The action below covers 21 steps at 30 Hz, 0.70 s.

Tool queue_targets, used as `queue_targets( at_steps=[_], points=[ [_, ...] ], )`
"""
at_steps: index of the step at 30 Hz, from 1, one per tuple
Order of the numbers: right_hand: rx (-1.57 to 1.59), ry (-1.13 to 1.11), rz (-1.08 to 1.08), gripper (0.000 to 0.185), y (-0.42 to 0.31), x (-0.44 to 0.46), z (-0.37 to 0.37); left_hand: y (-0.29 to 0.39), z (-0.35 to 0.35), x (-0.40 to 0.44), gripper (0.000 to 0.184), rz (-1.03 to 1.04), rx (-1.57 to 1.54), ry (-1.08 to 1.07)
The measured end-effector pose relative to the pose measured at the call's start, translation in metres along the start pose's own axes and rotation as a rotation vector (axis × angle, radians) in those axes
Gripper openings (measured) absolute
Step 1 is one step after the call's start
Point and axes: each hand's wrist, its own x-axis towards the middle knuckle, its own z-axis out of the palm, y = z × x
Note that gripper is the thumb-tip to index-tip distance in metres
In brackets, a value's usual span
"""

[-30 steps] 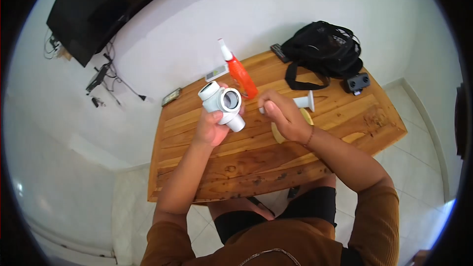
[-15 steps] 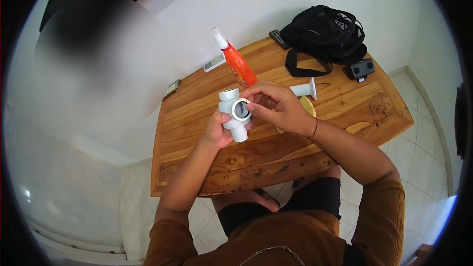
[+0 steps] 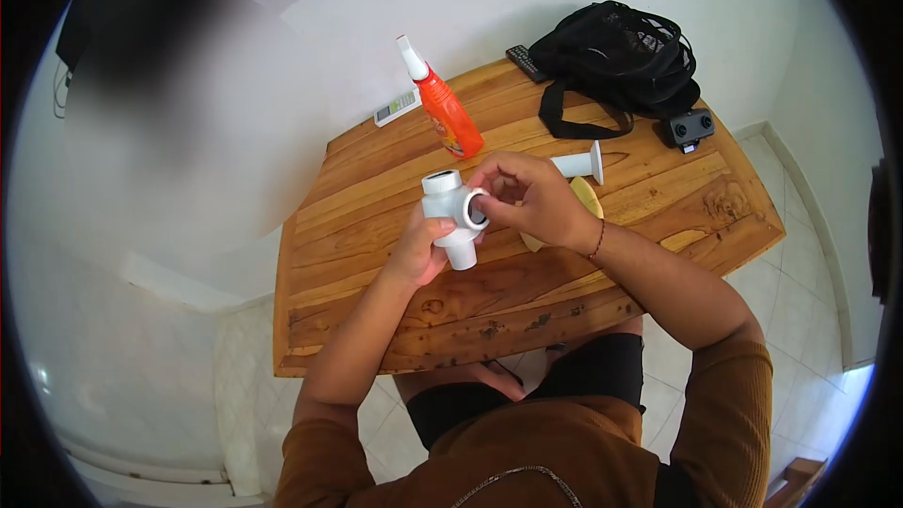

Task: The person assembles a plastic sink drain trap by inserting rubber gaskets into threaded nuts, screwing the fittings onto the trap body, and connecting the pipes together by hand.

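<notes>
A white plastic pipe fitting (image 3: pixel 444 205) with a capped top, a round side opening and a narrow lower spout is held above the table. My left hand (image 3: pixel 414 249) wraps around its body, thumb across the front. My right hand (image 3: pixel 531 198) pinches the rim of the side opening, with the thumb at its mouth; any small part between those fingers is hidden. Just behind the right hand lies a white flanged tube (image 3: pixel 574 166), partly covered. A pale yellow curved object (image 3: pixel 587 198) shows from under the same hand.
The wooden table (image 3: pixel 658 226) carries an orange spray bottle (image 3: pixel 446 118), a white remote (image 3: pixel 397 107), a black remote (image 3: pixel 525 63), a black mesh backpack (image 3: pixel 616 56) and a small dark grey device (image 3: pixel 688 129). A blurred pale round shape (image 3: pixel 207 132) fills the upper left.
The fitting has turned, so its side opening faces more to the right, toward my right hand. Both hands remain on it. The view has shifted slightly.
</notes>
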Motion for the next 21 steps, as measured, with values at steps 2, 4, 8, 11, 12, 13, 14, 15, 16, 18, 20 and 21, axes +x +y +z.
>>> queue_targets(
  at_steps=[2,4,8,11,12,13,14,15,16,18,20,21],
  points=[
    [-0.076,0.033,-0.032,0.015,-0.008,0.000,-0.002,-0.002,0.005,-0.002,0.055,-0.016,-0.077,0.038],
    [-0.153,0.037,-0.063,0.016,-0.015,0.000,-0.003,0.000,0.018,-0.006,0.052,-0.016,-0.169,0.090],
    [-0.743,0.005,-0.210,0.035,-0.005,-0.004,-0.001,-0.011,0.029,-0.011,0.048,-0.080,-0.269,0.067],
    [-0.864,0.006,-0.160,0.034,-0.010,-0.004,0.005,-0.007,0.037,-0.012,0.048,-0.127,-0.304,0.131],
    [-0.879,0.044,-0.170,0.039,-0.013,-0.003,0.009,-0.010,0.036,-0.011,0.048,-0.137,-0.323,0.125],
    [-0.895,0.084,-0.177,0.045,-0.013,-0.002,0.012,-0.007,0.042,-0.012,0.048,-0.129,-0.285,0.140],
    [-0.891,0.050,-0.182,0.045,-0.011,-0.003,0.013,-0.003,0.045,-0.016,0.046,-0.159,-0.210,0.148],
    [-0.889,0.053,-0.151,0.038,-0.010,-0.005,0.013,-0.006,0.045,-0.017,0.044,-0.160,-0.190,0.165],
    [-0.890,0.060,-0.116,0.031,-0.008,-0.005,0.014,-0.010,0.045,-0.018,0.041,-0.165,-0.171,0.177],
    [-0.890,0.070,-0.107,0.029,-0.005,-0.004,0.020,-0.018,0.042,-0.019,0.040,-0.084,-0.107,0.217],
    [-0.861,0.066,-0.086,0.028,-0.005,-0.005,0.021,-0.031,0.043,-0.016,0.035,0.074,0.007,0.270],
    [-0.866,0.097,-0.015,0.028,-0.010,-0.007,0.026,-0.027,0.046,-0.018,0.035,0.067,0.015,0.292]
  ],
)
